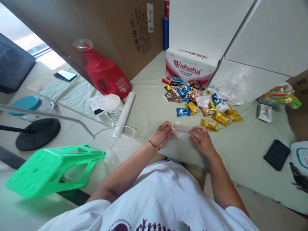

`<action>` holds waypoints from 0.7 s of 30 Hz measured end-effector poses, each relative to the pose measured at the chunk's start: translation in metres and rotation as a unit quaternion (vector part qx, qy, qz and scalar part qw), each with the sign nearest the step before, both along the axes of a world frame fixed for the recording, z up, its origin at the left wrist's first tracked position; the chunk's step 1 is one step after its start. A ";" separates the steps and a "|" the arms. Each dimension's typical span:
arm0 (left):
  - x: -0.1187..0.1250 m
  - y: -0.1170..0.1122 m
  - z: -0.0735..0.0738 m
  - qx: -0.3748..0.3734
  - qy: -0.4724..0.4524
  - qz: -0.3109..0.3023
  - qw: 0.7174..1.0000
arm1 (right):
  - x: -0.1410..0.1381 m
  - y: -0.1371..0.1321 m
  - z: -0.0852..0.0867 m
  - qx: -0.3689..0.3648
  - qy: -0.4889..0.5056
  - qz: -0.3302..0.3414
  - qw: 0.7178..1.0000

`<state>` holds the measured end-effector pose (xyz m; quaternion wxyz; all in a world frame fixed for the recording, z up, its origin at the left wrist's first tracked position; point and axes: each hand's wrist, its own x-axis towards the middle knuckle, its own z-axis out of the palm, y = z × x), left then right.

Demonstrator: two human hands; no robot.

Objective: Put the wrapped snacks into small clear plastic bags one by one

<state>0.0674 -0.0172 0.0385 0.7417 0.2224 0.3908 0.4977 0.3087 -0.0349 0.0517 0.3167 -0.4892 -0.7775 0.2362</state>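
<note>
Stretched between my two hands is a clear plastic bag (181,132), thin and crinkled. My left hand (164,134), with a red cord round its wrist, pinches the bag's left side. On the other side, the fingers of my right hand (201,139) are closed on its edge. Just beyond my right hand lies a yellow snack packet (209,124). A pile of wrapped snacks (192,94) in blue, brown, red and yellow spreads out ahead of both hands, with a blue packet (183,111) at its near side.
Behind the snacks stands a Wahaha carton (190,65). More crumpled clear plastic (233,85) lies to its right. A red jug (106,75), a white roll (124,115) and a cable are on the left. A green stool (55,166) lies tipped over. A dark pouch (277,155) rests at right.
</note>
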 end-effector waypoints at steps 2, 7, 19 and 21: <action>-0.003 0.001 0.003 -0.011 0.023 0.055 0.998 | -0.007 -0.002 -0.006 -0.073 0.065 -0.052 0.994; 0.013 -0.022 0.006 0.048 0.231 0.055 0.970 | -0.033 -0.019 -0.016 -0.180 0.180 -0.183 0.949; 0.026 -0.014 0.009 -0.072 0.114 0.118 0.984 | -0.008 -0.018 0.001 -0.340 0.465 -0.204 0.791; 0.017 -0.007 0.008 -0.094 0.109 0.141 0.979 | 0.009 -0.020 0.007 -0.355 0.457 -0.207 0.789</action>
